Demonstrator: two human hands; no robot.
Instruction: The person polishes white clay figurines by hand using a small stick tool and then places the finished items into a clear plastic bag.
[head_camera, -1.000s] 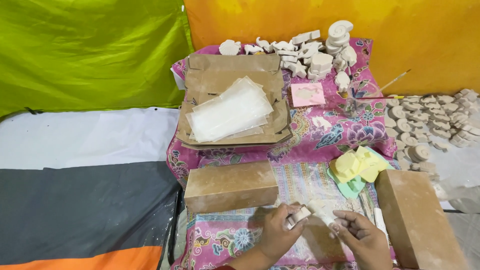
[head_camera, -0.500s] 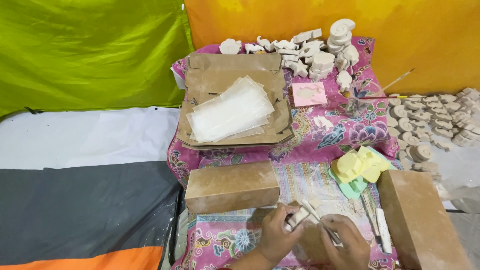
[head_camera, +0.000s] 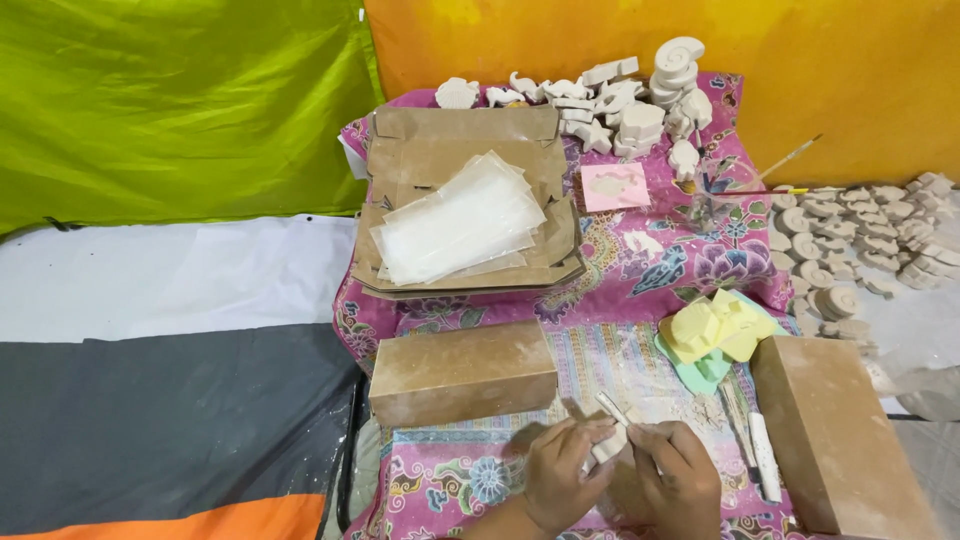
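Tray behind block; sponges right.

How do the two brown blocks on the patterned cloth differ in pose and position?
The left brown block lies crosswise, just above the left hand; the right brown block runs lengthwise down the cloth's right edge, beside the right hand. The right one looks longer. Both are plain, dusty, tan slabs.

Both the left hand and right hand are bare, ringless, sleeveless.
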